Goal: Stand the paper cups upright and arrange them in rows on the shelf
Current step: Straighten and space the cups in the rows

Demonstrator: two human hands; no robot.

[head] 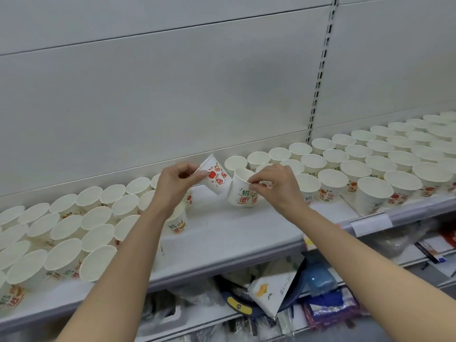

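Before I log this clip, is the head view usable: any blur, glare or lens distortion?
Head view: even, soft light, no glare, only faint shadows on the shelf. The wide lens bows the shelf edge and back panel seams. The hands and held cups are reasonably sharp; the cups at the far right and the clutter below look soft.

Shelf (pixel 246 233): pale grey, running left to right, a white label holder (pixel 371 224) on its front edge.
Left cups (pixel 66 228): upright paper cups packed in rows, touching.
Right cups (pixel 380 164): upright rows reaching the back panel.
Middle: bare strip; one cup (pixel 243 193) seems to stand there, slightly tilted.
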